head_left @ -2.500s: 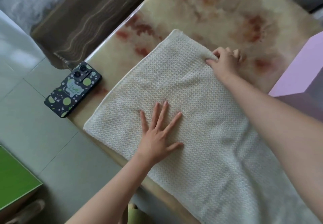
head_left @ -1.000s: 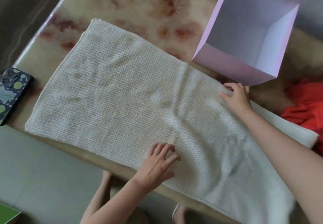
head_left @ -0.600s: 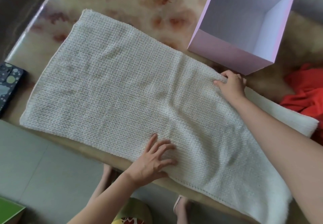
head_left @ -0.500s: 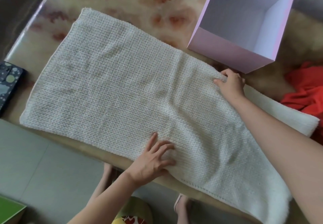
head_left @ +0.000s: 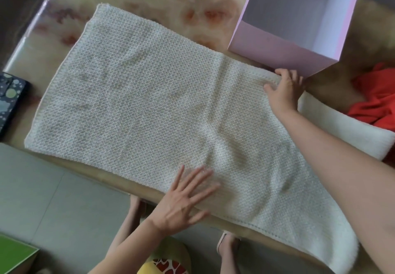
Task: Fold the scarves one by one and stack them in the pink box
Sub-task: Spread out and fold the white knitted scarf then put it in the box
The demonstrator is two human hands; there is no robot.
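No text, brand or number is showing legibly anywhere; the phone case point(head_left: 10, 100) at the left edge is carrying green dots and a pale printed patch, too blurred to read; the pink box point(head_left: 277, 55) at the far right is showing plain walls; the yellow fabric point(head_left: 168, 266) at the near edge is bearing only red heart shapes.

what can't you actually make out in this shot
Head view only:
- pink box: bottom hidden by its near wall.
- white scarf: right end covered by the right forearm, cut by the bottom edge.
- red cloth: cut by the right edge.
- right hand: grip on the scarf's edge unclear, fingertips out of sight.
- left hand: fingers motion-blurred.
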